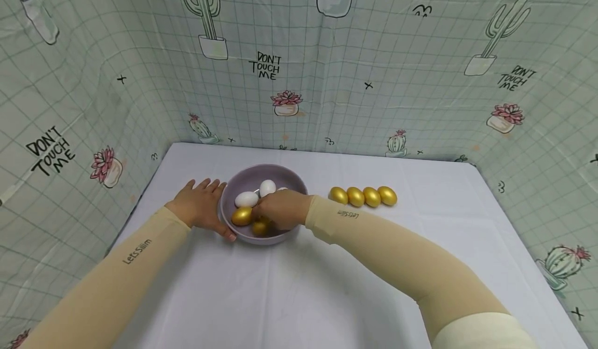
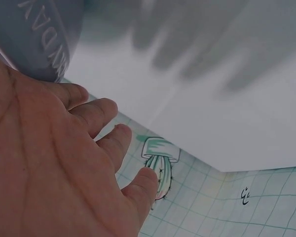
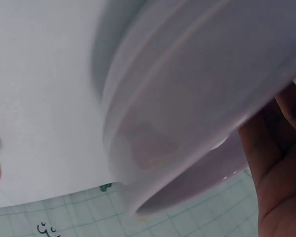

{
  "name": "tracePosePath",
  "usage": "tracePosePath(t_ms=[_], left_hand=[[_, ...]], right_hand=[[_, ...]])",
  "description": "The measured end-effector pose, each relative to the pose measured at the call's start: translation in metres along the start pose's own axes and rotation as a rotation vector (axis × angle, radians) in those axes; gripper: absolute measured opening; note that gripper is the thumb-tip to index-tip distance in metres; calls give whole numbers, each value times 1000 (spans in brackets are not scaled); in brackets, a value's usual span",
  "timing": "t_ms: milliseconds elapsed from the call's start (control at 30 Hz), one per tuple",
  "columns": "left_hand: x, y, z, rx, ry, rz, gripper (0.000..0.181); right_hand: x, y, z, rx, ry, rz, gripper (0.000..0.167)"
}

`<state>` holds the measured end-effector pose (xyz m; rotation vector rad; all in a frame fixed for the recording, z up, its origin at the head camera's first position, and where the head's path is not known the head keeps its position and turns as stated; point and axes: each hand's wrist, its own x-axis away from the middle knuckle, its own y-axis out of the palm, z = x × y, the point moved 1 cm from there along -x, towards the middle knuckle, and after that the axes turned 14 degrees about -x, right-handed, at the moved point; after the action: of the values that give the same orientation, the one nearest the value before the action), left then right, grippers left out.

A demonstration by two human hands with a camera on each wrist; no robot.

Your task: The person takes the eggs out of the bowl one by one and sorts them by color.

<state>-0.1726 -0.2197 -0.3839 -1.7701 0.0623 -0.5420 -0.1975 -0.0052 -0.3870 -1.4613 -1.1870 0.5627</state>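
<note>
A mauve bowl (image 1: 299, 177) stands on the white-covered table with white eggs (image 1: 246, 199) and gold eggs (image 1: 241, 216) inside. My left hand (image 1: 202, 206) rests against the bowl's left side, fingers spread and thumb at the near rim. In the left wrist view the palm (image 2: 54, 163) faces the camera beside the bowl's wall (image 2: 44, 34). My right hand (image 1: 282, 209) reaches down into the bowl over the eggs, close to a darker gold egg (image 1: 261, 228). Its fingertips are hidden; the right wrist view shows only the palm (image 3: 286, 182) past the rim, so any grip is unclear.
Several gold eggs (image 1: 356, 197) lie in a row on the table (image 1: 374, 266) to the right of the bowl. A grid-patterned cloth (image 1: 327, 68) with cactus drawings hangs behind the table and along both sides.
</note>
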Motion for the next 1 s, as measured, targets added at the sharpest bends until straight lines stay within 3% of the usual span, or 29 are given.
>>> tracePosePath(t_ms=[200, 400, 567, 733, 1000], left_hand=[[0, 1, 0, 1, -3, -3, 141], [0, 2, -1, 1, -5, 2, 140], [0, 0, -1, 1, -6, -5, 141], [0, 1, -1, 8, -3, -4, 141], [0, -1, 0, 12, -5, -13, 140]], right_hand=[[4, -2, 7, -68, 58, -5, 34], [6, -2, 13, -22, 135, 29, 34], [6, 0, 16, 11, 92, 53, 37], [4, 3, 16, 13, 43, 21, 38], [1, 6, 16, -22, 56, 2, 39]])
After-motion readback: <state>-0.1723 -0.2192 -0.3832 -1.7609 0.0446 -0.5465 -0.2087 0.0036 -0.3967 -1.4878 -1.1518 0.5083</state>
